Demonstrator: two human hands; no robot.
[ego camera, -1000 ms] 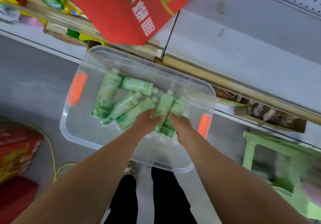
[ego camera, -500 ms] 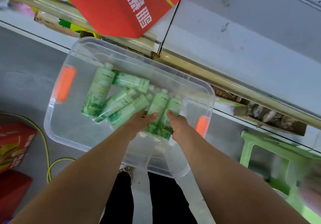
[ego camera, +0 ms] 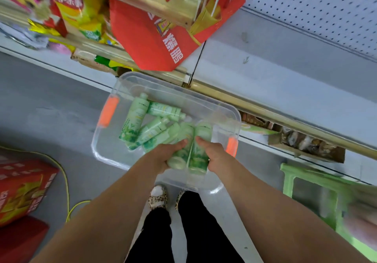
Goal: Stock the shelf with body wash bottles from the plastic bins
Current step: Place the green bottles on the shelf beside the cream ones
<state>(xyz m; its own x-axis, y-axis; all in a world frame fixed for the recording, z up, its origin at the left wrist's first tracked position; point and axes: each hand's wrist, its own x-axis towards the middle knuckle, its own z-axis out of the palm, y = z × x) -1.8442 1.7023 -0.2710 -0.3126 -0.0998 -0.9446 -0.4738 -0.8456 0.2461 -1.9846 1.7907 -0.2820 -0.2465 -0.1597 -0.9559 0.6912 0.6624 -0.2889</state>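
Holding bottles (ego camera: 134,119), clear bin (ego camera: 175,88); left hand (ego camera: 163,156), right hand (ego camera: 216,154) each grip one

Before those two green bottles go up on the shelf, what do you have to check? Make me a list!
1. Left hand grips the left bottle: ok.
2. Right hand grips the right bottle: ok.
3. Caps on both held bottles closed: cannot tell, they are blurred.
4. Bare room on the shelf: ok, the part to the right is bare.
5. Way up free: not ok, the red bag overhangs the far side of the bin and might get brushed.
6. More stock for the next trip: ok, four loose bottles lie in the bin.
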